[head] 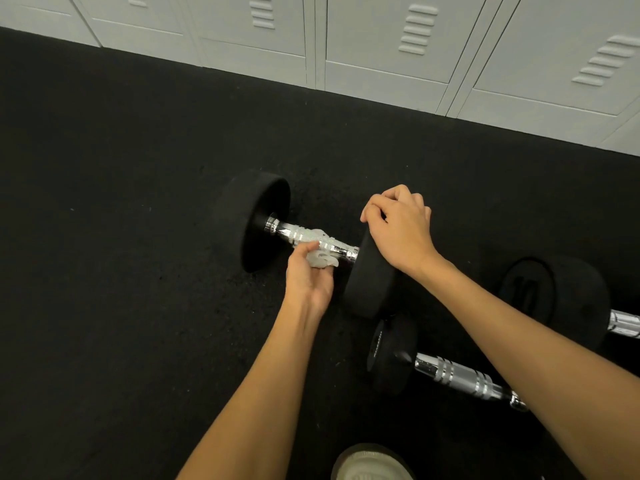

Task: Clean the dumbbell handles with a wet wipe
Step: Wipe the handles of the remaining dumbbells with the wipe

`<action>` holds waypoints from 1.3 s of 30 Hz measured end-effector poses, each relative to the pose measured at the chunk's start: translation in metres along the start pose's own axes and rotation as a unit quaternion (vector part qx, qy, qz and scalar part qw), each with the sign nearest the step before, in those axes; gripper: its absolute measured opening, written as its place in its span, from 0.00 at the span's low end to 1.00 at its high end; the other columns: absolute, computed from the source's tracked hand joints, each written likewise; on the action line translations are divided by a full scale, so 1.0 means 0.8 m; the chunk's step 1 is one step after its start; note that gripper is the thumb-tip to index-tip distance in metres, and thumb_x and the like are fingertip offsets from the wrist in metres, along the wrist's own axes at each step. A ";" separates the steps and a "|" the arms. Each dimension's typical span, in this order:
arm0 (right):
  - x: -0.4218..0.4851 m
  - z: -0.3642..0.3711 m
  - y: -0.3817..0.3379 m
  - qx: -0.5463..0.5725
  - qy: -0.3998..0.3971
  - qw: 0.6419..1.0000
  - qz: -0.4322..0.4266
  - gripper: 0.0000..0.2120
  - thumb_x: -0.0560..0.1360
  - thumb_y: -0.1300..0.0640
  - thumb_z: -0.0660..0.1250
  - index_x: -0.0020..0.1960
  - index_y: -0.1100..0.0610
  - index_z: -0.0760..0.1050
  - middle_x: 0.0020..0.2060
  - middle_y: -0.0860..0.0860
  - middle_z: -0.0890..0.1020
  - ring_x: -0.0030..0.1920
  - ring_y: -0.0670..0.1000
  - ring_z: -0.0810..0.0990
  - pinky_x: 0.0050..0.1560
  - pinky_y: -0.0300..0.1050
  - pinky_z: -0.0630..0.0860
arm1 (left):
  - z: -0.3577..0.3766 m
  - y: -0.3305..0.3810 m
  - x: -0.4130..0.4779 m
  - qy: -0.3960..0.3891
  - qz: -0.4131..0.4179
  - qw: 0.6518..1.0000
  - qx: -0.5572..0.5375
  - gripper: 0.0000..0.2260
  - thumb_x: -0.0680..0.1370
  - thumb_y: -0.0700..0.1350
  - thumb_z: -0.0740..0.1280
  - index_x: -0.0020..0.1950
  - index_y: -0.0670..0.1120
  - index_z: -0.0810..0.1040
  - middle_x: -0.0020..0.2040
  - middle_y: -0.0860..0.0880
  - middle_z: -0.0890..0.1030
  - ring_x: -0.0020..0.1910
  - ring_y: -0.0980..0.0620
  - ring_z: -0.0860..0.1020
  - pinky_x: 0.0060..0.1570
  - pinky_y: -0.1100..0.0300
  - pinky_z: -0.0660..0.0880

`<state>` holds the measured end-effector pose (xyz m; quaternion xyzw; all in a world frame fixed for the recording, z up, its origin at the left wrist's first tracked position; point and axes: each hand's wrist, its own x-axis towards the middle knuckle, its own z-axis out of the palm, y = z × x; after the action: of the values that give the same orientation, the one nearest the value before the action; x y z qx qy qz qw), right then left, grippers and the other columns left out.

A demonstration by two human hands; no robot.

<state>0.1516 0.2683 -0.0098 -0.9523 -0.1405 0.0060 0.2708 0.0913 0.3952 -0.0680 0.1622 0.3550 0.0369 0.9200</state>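
You are mid-wipe on the 1st of 3 dumbbells. Your left hand pinches the bunched wipe between thumb and curled fingers and presses it to the near side of the handle, about midway along the chrome. Your right hand sits on top of the nearer head, fingers curled over its rim to steady the dumbbell; the fingertips are hidden behind the head. The dumbbell lies on the floor ahead of you, its handle running from upper left to lower right.

You cannot tell from the chrome how much of this handle is done, since no wet mark shows. The far side and underside probably need a turn of the wipe yet.

The 2nd dumbbell lies just beside that nearer head, partly under your right forearm. The 3rd dumbbell, marked 10, sits at the right edge with most of its handle out of view. Neither has a wipe on it, so count both as probably left to do. That puts you early in the job.

The floor is black speckled rubber, which looks grippy enough to keep the round heads from rolling far. White lockers with louvred vents line the far wall. The toe of a pale shoe shows at the bottom edge.
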 end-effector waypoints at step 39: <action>-0.005 0.000 -0.002 -0.001 0.011 1.000 -0.001 0.13 0.79 0.53 0.57 0.46 0.54 0.80 0.50 0.49 0.73 0.53 0.48 0.66 0.53 0.41 0.57 | 0.016 0.057 -0.066 0.016 0.311 0.658 0.686 0.08 0.79 0.41 0.61 0.49 0.42 0.79 0.37 0.48 0.77 0.35 0.53 0.74 0.34 0.70 0.68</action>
<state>0.1472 0.2689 -0.0093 -0.9523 -0.1386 -0.0048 0.2718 0.0626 0.4250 -0.0103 0.8474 0.2232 0.0700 0.4767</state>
